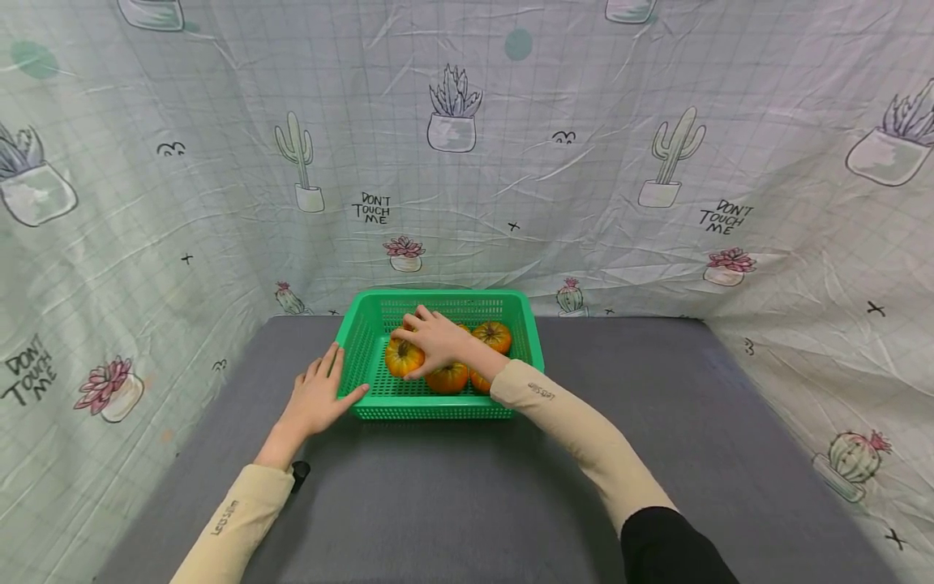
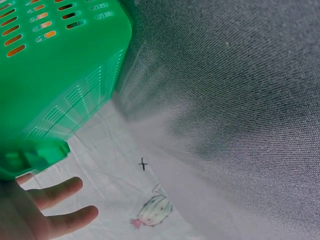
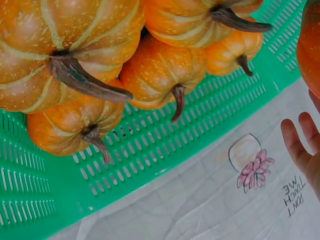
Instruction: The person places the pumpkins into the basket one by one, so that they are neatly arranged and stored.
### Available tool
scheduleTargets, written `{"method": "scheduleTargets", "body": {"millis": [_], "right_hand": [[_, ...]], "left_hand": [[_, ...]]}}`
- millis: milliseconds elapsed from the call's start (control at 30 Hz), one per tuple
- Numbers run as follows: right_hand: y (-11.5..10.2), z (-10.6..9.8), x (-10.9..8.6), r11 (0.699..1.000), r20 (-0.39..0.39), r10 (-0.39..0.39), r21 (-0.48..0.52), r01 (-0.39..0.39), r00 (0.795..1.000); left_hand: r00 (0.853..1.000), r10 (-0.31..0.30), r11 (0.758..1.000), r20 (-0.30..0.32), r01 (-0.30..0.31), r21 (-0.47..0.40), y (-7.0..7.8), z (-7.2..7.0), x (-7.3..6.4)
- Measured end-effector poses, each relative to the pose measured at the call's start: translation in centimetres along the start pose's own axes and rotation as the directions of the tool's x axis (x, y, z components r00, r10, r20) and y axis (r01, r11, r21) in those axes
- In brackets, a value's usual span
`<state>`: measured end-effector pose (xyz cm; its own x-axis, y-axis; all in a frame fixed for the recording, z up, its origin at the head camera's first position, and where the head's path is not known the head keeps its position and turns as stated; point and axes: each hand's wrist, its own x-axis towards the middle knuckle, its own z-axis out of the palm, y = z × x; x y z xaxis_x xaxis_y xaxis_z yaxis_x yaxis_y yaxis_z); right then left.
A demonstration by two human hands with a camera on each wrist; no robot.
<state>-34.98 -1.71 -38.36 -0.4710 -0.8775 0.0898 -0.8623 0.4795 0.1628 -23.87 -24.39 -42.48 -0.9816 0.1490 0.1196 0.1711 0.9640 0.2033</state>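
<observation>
A green plastic basket (image 1: 438, 410) with slotted walls stands on the grey table and holds several small orange pumpkins. Reaching over it from the right, my right hand (image 1: 440, 339) grips the leftmost pumpkin (image 1: 401, 358), thumb on the near side and fingers over the far side. The right wrist view catches this pumpkin (image 3: 311, 47) only at its edge, beside the fingers. Other pumpkins (image 1: 447, 378) sit under and behind the hand, stems up, partly hidden by the forearm. My left hand (image 1: 315, 403) rests at the basket's left rim, fingers straight and spread, thumb toward the front corner.
The grey tabletop (image 1: 430, 503) extends in front and to both sides of the basket. Behind and at the sides hangs a pale cloth (image 1: 503, 186) printed with cacti. A small black device (image 1: 300, 474) shows at the left sleeve cuff.
</observation>
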Motion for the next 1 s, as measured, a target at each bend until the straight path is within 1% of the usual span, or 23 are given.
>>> {"method": "scheduleTargets", "body": {"millis": [167, 367, 500, 767, 1000], "right_hand": [[-0.1, 0.5, 0.4, 0.999, 0.052, -0.016, -0.041, 0.018, 0.999], [-0.4, 0.8, 0.9, 1.0, 0.086, -0.03, 0.001, 0.03, 0.996], [-0.5, 1.0, 1.3, 0.999, 0.099, -0.037, 0.002, 0.037, 0.994], [-0.8, 1.7, 2.1, 0.997, 0.127, -0.05, -0.057, 0.058, 0.991], [-1.2, 2.0, 2.5, 0.994, 0.175, -0.017, -0.1, 0.035, 0.984]], "left_hand": [[1.0, -0.004, 1.0, 0.004, 0.004, -0.001, 0.1, 0.1, 0.0], [1.0, -0.01, 1.0, 0.008, 0.01, -0.002, -0.1, 0.1, 0.1], [1.0, -0.012, 1.0, 0.007, 0.012, -0.004, 0.0, 0.0, 0.1], [1.0, -0.002, 1.0, -0.006, 0.002, -0.007, 0.0, 0.0, 0.0], [1.0, -0.002, 1.0, 0.002, 0.002, -0.002, 0.0, -0.1, 0.0]]}}
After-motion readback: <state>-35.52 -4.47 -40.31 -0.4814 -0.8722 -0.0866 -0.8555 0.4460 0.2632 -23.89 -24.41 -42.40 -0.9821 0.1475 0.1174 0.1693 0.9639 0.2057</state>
